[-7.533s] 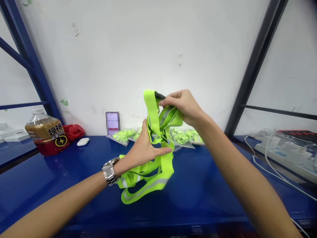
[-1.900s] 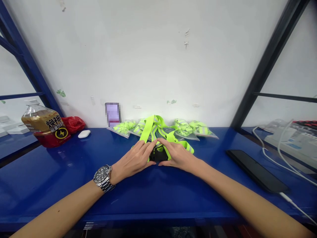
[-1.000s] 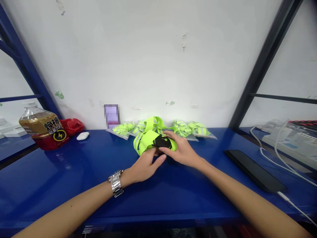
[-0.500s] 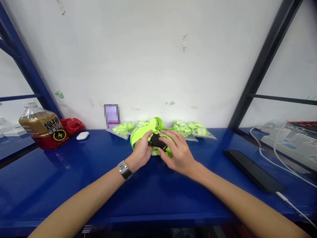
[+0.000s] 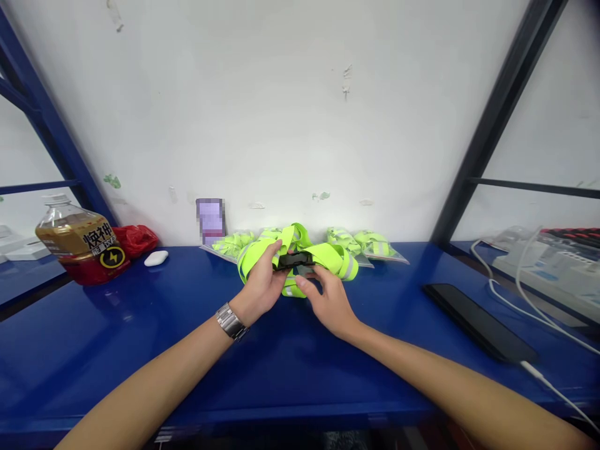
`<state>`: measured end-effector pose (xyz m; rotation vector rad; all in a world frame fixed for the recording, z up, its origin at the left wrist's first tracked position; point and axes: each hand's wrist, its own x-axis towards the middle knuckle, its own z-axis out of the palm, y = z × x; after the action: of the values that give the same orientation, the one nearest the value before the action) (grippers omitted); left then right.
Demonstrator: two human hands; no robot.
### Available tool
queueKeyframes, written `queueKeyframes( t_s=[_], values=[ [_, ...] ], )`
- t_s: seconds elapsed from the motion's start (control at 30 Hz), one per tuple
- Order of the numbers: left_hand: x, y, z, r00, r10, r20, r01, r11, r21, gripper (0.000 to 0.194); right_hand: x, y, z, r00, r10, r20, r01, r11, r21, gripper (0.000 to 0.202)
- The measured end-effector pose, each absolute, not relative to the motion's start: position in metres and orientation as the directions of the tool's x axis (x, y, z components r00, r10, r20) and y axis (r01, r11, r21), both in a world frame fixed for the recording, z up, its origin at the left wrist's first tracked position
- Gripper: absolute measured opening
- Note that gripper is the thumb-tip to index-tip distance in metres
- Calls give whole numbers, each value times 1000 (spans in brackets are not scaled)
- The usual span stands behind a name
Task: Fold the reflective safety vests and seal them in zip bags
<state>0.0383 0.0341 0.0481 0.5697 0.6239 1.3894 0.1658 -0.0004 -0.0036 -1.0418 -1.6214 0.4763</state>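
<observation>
A black buckle (image 5: 296,259) joins bands of a neon-yellow reflective strap (image 5: 257,253) above the middle of the blue table. My left hand (image 5: 265,279), with a metal watch at its wrist, grips the buckle's left end, the thumb on top. My right hand (image 5: 330,303) is closed on the buckle's right end from below, its thumb and fingers near the edge. Loops of the strap spread out on both sides of the buckle and hang below it.
Clear bags with yellow straps (image 5: 375,244) lie along the wall. At left are a drink bottle (image 5: 84,240), a red bag (image 5: 135,239) and a white case (image 5: 156,258). A phone (image 5: 478,322) with a cable lies right; a purple-screened item (image 5: 210,220) leans on the wall.
The buckle has turned to lie more level. My right hand has moved lower, off the buckle's top, and a strap loop now spreads out to the right.
</observation>
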Motion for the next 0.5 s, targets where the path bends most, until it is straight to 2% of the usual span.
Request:
queueKeyframes(
  t_s=[0.07, 0.13, 0.2, 0.27, 0.4, 0.5],
  values=[
    [39, 35, 44, 57, 995, -78, -707, 96, 701, 5, 169, 6, -4, 1, 881, 474, 217, 462, -860, 39],
    [41, 34, 40, 57, 996, -70, -701, 90, 708, 13, 170, 13, -4, -41, 922, 384, -22, 384, -923, 43],
    [43, 32, 35, 37, 996, -78, -678, 82, 730, 17, 170, 17, -4, -83, 944, 319, -235, 293, -927, 45],
    [47, 30, 28, 10, 993, -115, -631, 96, 770, 17, 168, 18, -2, -67, 960, 271, -350, 231, -908, 45],
    [51, 29, 15, -37, 991, -130, -544, 89, 835, 15, 170, 22, -3, 121, 970, 211, -385, 241, -891, 38],
    [48, 32, 7, -74, 994, -76, -454, 34, 890, 11, 183, 34, -10, 217, 955, 201, -275, 258, -926, 21]
  ],
)
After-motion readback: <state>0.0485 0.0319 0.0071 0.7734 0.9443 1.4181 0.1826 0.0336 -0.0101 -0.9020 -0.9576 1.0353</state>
